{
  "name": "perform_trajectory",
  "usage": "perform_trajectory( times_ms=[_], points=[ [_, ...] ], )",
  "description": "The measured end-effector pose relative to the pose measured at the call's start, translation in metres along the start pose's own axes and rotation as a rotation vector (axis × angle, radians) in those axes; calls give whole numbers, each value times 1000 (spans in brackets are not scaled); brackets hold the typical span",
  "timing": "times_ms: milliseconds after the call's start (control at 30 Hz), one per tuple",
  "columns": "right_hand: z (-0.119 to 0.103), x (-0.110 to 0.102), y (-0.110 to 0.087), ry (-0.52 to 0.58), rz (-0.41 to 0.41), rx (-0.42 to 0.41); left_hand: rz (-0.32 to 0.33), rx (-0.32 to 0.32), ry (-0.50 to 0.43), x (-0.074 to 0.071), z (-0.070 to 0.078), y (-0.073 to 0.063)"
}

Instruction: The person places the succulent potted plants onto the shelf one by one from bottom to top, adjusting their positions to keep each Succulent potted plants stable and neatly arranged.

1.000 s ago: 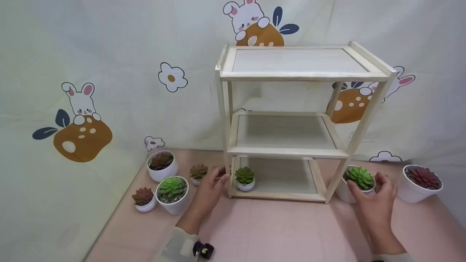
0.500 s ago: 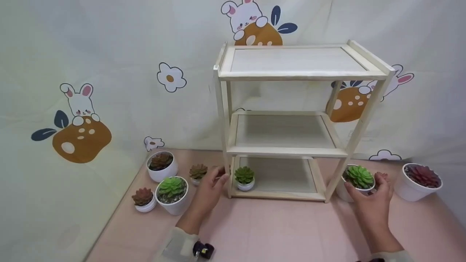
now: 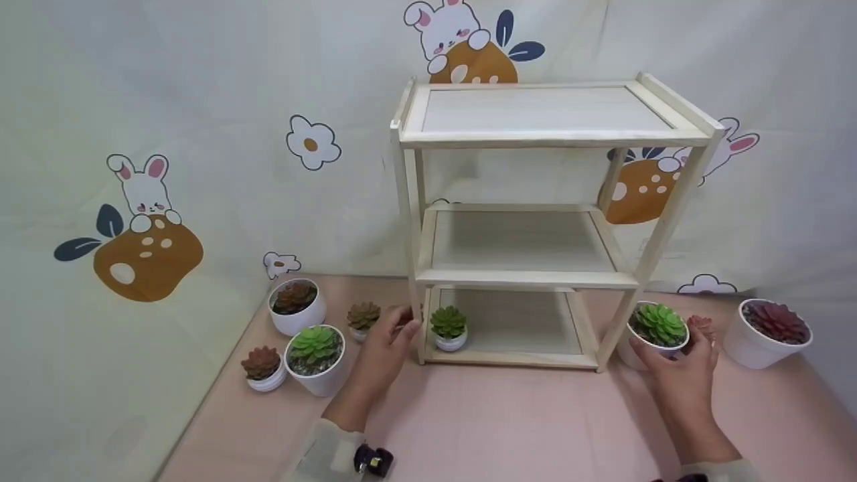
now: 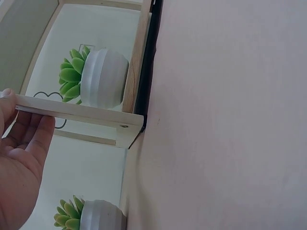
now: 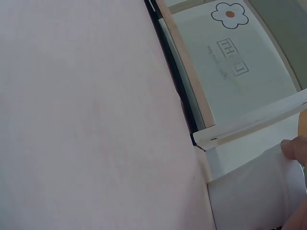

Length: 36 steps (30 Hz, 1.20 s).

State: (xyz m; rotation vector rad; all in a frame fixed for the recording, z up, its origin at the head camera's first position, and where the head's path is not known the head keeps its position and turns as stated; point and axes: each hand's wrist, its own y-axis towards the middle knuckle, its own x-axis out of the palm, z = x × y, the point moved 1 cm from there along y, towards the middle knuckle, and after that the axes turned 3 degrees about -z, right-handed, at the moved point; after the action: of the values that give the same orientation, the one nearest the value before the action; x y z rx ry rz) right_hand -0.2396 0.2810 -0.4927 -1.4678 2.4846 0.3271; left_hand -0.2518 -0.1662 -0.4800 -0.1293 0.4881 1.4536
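Left hand (image 3: 383, 348) at the front left post (image 3: 406, 224) of the shelf (image 3: 525, 278), low down, just outside the bottom tier; thumb on one side and fingers on the other pinch the post, the grip clearest from the left wrist. Right hand (image 3: 684, 378) at the shelf's other side, on the pot (image 3: 633, 359) of a large green plant (image 3: 659, 324): thumb against the near side just below the rim, fingers bent round the right side, so the pot is pinched between them; farther fingertips hidden. That pot stands upright just beside the front right post, outside the shelf; whether it bears fully on the table (image 3: 509, 422), cannot tell. Shelf is pale wood, three tiers, upright. Small green plant (image 3: 449, 325) sits at the left front of the bottom tier, near the left hand but inside the post. Small red plant (image 3: 701, 324) behind the right fingers, partly covered; dark red plant (image 3: 778, 325) farther right. Left of shelf, four more potted: small olive plant (image 3: 363, 316) near the left hand, brown plant (image 3: 294, 298) toward the back, bright green plant (image 3: 315, 345) in front of it, small rust plant (image 3: 261, 363) just beside that. Behind, pale cloth (image 3: 348, 214) with rabbit and flower prints.
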Motion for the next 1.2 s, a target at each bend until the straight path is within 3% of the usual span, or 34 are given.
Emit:
perform_trajectory(
  times_ms=[233,533,700,1000,1200],
  points=[
    [3,1,2,25,-64,47,1,29,-12,1,-1,0],
    [12,3,7,113,-168,122,1,-10,-18,1,-1,1],
    [14,3,7,61,-188,118,6,-12,-16,1,-1,1],
    [17,3,7,18,-187,99,7,39,-36,1,0,0],
    [18,2,8,-5,-177,107,11,28,-40,1,1,0]
  ],
)
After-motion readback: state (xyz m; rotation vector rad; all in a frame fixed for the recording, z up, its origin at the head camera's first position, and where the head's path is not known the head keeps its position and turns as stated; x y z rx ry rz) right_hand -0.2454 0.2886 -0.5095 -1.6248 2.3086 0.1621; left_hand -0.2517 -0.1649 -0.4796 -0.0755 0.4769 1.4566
